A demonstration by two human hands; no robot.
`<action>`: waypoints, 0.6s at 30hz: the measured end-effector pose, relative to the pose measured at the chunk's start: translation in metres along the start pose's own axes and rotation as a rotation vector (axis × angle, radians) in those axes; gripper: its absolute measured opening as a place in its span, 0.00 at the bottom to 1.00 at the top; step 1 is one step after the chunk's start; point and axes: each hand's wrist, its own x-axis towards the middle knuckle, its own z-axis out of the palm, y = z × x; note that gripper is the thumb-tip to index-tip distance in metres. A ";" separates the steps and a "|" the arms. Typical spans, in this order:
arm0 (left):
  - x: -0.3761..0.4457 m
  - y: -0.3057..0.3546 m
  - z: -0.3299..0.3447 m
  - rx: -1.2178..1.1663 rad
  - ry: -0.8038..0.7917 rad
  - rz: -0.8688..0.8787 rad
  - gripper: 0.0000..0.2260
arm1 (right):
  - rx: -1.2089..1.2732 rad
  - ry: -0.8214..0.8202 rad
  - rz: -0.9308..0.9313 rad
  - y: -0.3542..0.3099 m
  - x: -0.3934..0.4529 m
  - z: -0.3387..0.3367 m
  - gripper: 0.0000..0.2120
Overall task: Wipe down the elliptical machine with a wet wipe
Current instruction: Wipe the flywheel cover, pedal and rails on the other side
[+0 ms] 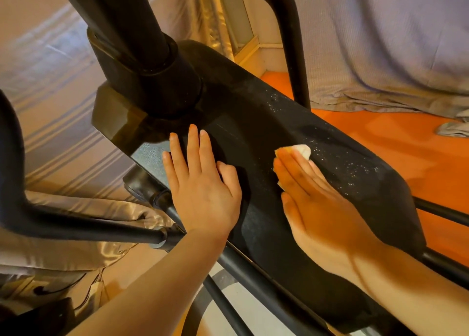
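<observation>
The elliptical machine's black housing (274,122) runs diagonally from the upper middle to the lower right, speckled with dust on its right side. A thick black post (132,23) rises from it at the upper left. My left hand (203,186) lies flat on the housing with fingers straight, just below the post's base. My right hand (319,203) presses a white wet wipe (302,150) flat against the housing with straight fingers. Only the wipe's far edge shows past the fingertips.
Black frame tubes (76,224) cross at the left and below the housing. A curved handlebar (291,43) stands at the upper right. Draped grey cloth (380,43) hangs behind, silky fabric (63,132) lies to the left, and orange floor (406,142) shows on the right.
</observation>
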 end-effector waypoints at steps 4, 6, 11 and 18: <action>0.001 0.001 -0.002 -0.006 -0.008 0.003 0.27 | -0.068 0.123 -0.001 -0.008 0.029 0.008 0.25; 0.001 0.000 -0.002 -0.006 -0.012 0.003 0.27 | -0.107 0.135 -0.001 -0.010 0.030 0.013 0.25; 0.001 0.000 -0.001 -0.006 -0.022 0.008 0.28 | -0.216 0.015 -0.002 0.004 -0.017 0.012 0.25; 0.000 0.002 -0.002 0.003 -0.031 0.012 0.28 | -0.267 0.002 0.048 0.007 -0.048 0.009 0.26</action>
